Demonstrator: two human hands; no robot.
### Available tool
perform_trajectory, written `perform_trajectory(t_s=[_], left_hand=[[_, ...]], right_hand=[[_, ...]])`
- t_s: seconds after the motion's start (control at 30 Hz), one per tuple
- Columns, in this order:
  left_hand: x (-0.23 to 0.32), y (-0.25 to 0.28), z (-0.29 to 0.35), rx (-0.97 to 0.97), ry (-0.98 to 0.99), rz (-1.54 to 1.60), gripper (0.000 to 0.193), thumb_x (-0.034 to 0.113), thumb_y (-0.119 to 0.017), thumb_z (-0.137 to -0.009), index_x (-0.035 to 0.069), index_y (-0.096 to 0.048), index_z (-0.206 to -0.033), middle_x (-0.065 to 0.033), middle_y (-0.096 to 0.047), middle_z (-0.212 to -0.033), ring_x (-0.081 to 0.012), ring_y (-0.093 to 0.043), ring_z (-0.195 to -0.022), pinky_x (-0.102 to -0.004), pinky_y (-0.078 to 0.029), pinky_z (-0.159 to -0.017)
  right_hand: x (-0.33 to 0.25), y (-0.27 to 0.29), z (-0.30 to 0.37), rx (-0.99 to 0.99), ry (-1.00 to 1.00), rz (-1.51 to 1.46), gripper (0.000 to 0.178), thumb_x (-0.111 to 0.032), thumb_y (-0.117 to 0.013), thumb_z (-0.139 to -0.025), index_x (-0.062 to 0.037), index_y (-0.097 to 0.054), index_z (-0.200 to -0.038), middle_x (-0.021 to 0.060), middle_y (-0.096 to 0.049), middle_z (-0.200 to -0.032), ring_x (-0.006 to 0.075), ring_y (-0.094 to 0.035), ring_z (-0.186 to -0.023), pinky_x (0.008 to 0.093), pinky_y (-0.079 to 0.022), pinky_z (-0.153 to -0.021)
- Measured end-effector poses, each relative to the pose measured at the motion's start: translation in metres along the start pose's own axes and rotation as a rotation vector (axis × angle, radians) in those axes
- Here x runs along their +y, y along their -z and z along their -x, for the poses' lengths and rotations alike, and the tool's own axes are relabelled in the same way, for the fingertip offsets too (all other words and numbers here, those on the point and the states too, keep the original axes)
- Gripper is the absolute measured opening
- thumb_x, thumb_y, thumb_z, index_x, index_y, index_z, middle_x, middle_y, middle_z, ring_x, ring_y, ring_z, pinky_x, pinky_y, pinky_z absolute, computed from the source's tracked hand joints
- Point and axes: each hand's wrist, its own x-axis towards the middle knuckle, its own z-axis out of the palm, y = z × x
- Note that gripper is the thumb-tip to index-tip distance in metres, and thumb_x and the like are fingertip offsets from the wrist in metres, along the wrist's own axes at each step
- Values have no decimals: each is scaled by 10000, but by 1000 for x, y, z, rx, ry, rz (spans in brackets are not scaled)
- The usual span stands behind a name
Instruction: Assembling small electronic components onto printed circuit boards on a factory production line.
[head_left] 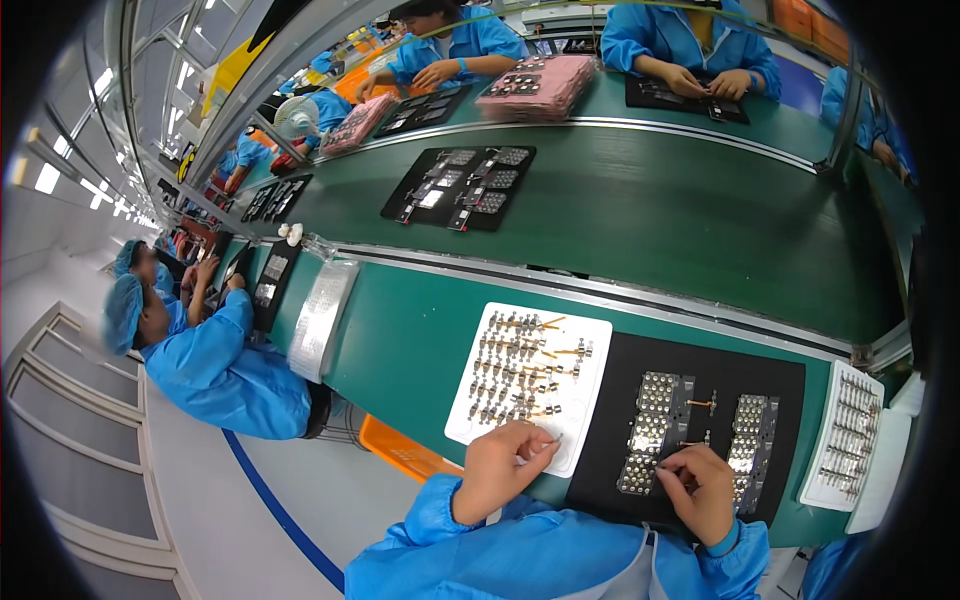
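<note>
My left hand (508, 468) is closed in a pinch over the near edge of a white tray (585, 370); a tiny dark piece seems to show at the fingertips, too small to name. Rows of small metal parts with orange flexible strips (515, 365) lie in that tray. My right hand (702, 490) is bent into a pinch at the near right edge of a panel with round metallic dots (650, 425); whatever its fingers hold is hidden. A second dotted panel (750, 445) lies to the right, partly behind that hand. Both panels rest on a black mat (620, 380).
At the right stands another white tray (835, 440) of small parts. A green conveyor (640, 210) beyond a metal rail carries a black mat with panels (460, 185). Clear plastic trays (325, 310) lie at the left. Co-workers in blue sit left and across.
</note>
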Motion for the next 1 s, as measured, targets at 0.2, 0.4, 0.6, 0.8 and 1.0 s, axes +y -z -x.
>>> perform_trajectory(t_s=[0.2, 0.4, 0.6, 0.8, 1.0], left_hand=[[10, -42, -10, -152, -153, 637, 92, -29, -741, -879, -23, -713, -967, -50, -708, -881, -78, -677, -777, -218, -521, -698], [18, -89, -8, -344, -216, 961, 138, -37, -689, -927, -49, -665, -1062, -95, -705, -967, -122, -699, -872, -256, -560, -783], [12, -99, -10, -352, -76, 1107, 119, -29, -612, -979, -56, -629, -1094, -113, -705, -998, -142, -705, -895, -272, -565, -815], [13, -102, -17, -252, -70, 1238, 102, -31, -609, -987, -32, -591, -1088, -139, -704, -1081, -198, -714, -994, -322, -590, -900], [13, -111, -16, -387, -123, 1271, 102, -35, -604, -988, -22, -591, -1089, -141, -685, -1142, -176, -690, -1066, -321, -569, -948]], right_hand=[[-4, -23, -7, -190, -88, -376, 177, -78, -665, -960, 32, -713, -1091, 87, -693, -879, 67, -585, -614, 226, -465, -528], [0, -28, -4, -20, -270, -957, 144, -84, -625, -997, 45, -675, -1035, 91, -686, -827, 91, -602, -622, 210, -476, -511], [-1, -29, -4, 112, -378, -976, 100, -69, -626, -990, 26, -632, -1020, 61, -650, -761, 104, -588, -585, 220, -458, -483], [3, -35, -7, 94, -379, -964, 172, -137, -634, -1013, 15, -693, -1068, 24, -637, -730, 56, -554, -569, 198, -441, -498], [3, -32, -11, 232, -307, -970, 127, -73, -659, -985, 15, -706, -1062, 19, -663, -765, 35, -551, -594, 184, -428, -505]])
